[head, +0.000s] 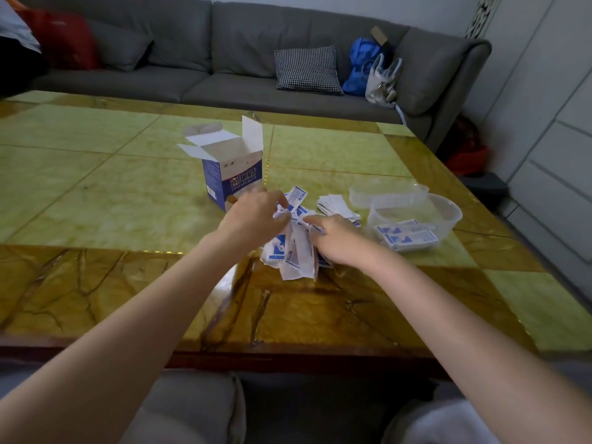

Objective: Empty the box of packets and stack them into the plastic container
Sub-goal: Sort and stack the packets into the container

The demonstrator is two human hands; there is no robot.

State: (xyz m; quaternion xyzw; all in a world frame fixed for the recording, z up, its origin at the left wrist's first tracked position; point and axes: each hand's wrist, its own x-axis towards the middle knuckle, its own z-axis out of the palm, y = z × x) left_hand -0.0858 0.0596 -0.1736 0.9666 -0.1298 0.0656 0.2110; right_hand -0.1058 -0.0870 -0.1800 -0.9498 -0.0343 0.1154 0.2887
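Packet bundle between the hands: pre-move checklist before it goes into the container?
1. Bundle held: ok. Left hand and right hand both grip the packet bundle.
2. Bundle squared: not ok. Packets splay at different angles, lower ends fanned out.
3. Container open: ok. Plastic container has no lid on; its lid lies behind it.
4. Room inside: ok. Only a low stack lies in the container.
5. Path clear: cannot tell. Loose packets lie on the table toward the container.
6. Box empty: cannot tell. Open box stands upright, inside hidden.
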